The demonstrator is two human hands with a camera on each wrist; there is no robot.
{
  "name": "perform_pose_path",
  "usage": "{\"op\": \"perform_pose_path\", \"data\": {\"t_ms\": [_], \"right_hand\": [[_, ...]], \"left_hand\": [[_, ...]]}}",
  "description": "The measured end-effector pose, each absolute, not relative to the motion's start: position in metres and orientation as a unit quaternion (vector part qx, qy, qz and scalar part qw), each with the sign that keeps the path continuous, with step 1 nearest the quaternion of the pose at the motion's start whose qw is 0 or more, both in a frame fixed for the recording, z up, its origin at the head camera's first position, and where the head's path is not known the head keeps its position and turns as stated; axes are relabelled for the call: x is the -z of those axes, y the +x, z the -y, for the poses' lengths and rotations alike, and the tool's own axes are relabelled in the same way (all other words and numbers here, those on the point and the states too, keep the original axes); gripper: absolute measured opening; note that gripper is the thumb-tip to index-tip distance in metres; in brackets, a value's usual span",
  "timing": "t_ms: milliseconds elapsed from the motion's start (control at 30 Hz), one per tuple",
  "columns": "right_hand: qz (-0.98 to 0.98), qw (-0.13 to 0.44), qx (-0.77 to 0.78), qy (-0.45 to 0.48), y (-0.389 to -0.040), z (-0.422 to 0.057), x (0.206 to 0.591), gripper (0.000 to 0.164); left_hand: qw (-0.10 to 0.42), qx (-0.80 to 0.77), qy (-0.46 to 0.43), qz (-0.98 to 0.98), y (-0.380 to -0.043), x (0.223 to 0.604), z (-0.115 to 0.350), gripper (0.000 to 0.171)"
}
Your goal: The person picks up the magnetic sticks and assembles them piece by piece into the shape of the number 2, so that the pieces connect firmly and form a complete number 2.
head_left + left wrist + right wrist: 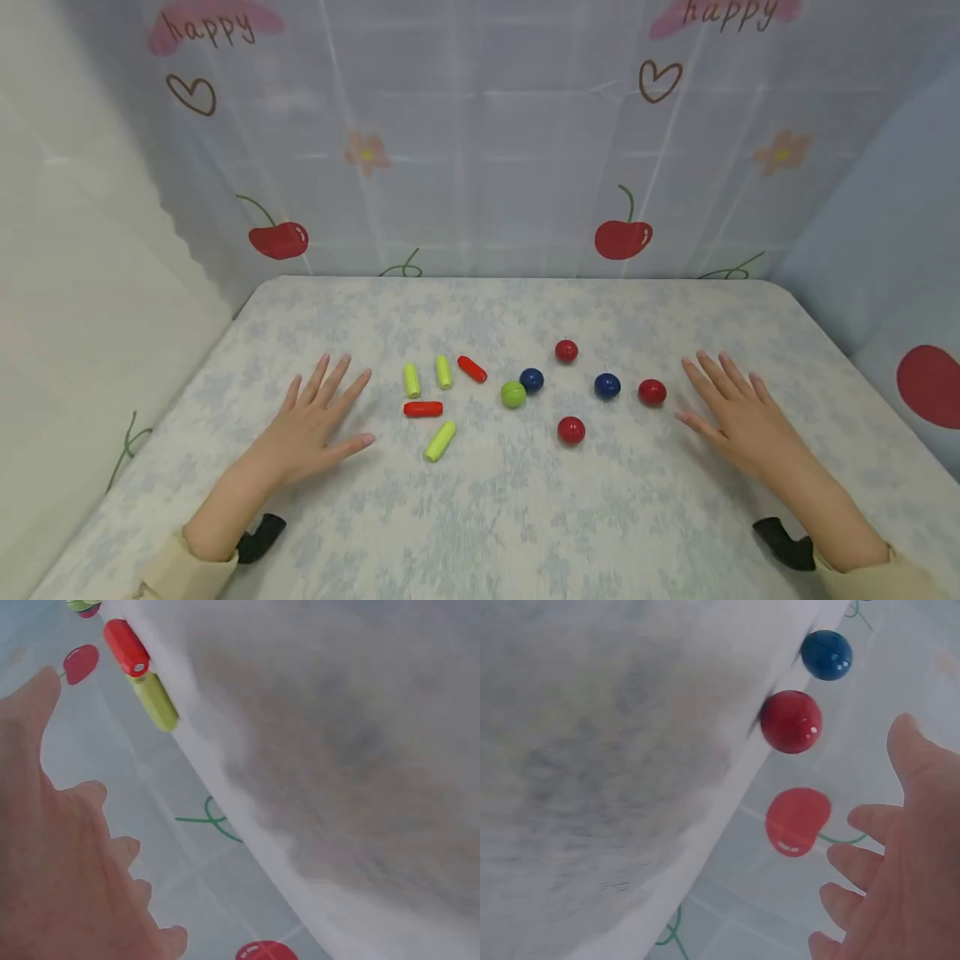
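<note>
My left hand (307, 429) is spread palm down over the left side of the table, fingers straight, holding nothing. Just right of it lie three lime-green sticks (412, 381) and two red sticks (423, 409). On the opposite side my right hand (746, 421) is likewise spread with nothing in it. Nearest to its fingertips is a red ball (652, 392), with a blue ball (607, 386) beyond. Two more red balls (572, 431), a second blue ball (532, 381) and a green ball (513, 394) sit nearer the middle. In the right wrist view, a red ball (791, 722) appears beside the fingers.
A pale floral cloth covers the table (480, 517). Behind it hangs a printed curtain (465, 192) with cherries and hearts, and curtains also close off both sides. Black straps (784, 543) show at the wrists.
</note>
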State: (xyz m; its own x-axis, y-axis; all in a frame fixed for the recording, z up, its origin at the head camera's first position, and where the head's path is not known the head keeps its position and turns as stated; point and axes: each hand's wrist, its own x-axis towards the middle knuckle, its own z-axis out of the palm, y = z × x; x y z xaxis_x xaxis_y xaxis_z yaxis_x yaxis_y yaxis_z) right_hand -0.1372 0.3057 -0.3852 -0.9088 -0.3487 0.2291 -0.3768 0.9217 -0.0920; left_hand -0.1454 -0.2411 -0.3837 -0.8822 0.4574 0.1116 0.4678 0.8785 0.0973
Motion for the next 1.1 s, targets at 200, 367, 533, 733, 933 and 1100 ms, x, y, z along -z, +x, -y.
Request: {"op": "perform_pose_path", "data": {"t_ms": [200, 367, 533, 733, 933, 1100], "right_hand": [[0.963, 0.126, -0.103, 0.215, -0.138, -0.291, 0.374, 0.075], [0.957, 0.123, -0.135, 0.224, -0.143, -0.272, 0.365, 0.075], [0.955, 0.102, -0.16, 0.229, -0.15, -0.251, 0.355, 0.072], [0.944, 0.087, -0.199, 0.248, -0.155, -0.226, 0.357, 0.059], [0.913, 0.025, -0.284, 0.293, -0.158, -0.205, 0.372, 0.048], [0.88, -0.023, -0.34, 0.33, -0.16, -0.196, 0.389, 0.05]], "left_hand": [[0.026, 0.104, -0.252, 0.962, -0.148, 0.373, 0.227, 0.084], [0.024, 0.145, -0.266, 0.953, -0.157, 0.362, 0.211, 0.083], [-0.012, 0.227, -0.266, 0.937, -0.167, 0.356, 0.198, 0.083], [-0.049, 0.306, -0.271, 0.911, -0.171, 0.36, 0.184, 0.083], [-0.072, 0.348, -0.269, 0.895, -0.165, 0.366, 0.176, 0.091], [-0.09, 0.373, -0.298, 0.874, -0.164, 0.371, 0.171, 0.091]]}}
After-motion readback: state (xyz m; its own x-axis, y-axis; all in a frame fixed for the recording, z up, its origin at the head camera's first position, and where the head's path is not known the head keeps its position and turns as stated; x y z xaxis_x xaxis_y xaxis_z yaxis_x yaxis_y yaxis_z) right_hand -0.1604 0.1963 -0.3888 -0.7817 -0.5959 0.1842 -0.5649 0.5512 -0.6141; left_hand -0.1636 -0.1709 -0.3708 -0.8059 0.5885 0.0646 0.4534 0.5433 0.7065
